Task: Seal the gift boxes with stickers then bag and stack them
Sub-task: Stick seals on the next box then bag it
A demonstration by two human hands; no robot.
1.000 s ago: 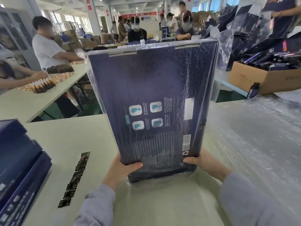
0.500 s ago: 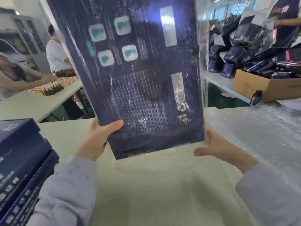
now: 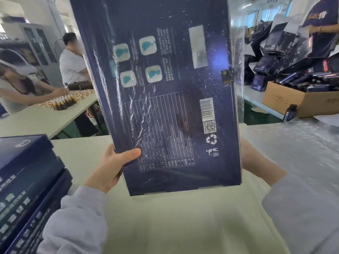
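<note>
Holding up a dark blue gift box (image 3: 165,88) inside a clear bag (image 3: 236,52), printed back panel toward the camera, well clear of the pale table (image 3: 165,226) below. Gripped at the lower left edge by the left hand (image 3: 111,165), thumb pressed flat across the printed grid. Held at the lower right edge by the right hand (image 3: 256,162), fingers out of sight behind the box. Marked on the right edge with a small dark sticker (image 3: 227,75) (gold print, too small to read).

On the table's left, a stack of matching blue boxes (image 3: 27,171); on its right, a crinkled heap of clear plastic (image 3: 302,153).

Beyond, a busy packing hall: a second pale table (image 3: 36,120) lined with small brown bottles (image 3: 64,102), two workers beside it. Against the left wall, a grey glass-door cabinet (image 3: 40,48); along the far right, windows (image 3: 266,13).

Across a green-floored aisle to the right, a brown cardboard carton (image 3: 286,101) heaped with dark packages, a lone dark bottle (image 3: 290,112) standing just beside it, and a person in a purple shirt (image 3: 322,21) behind.
</note>
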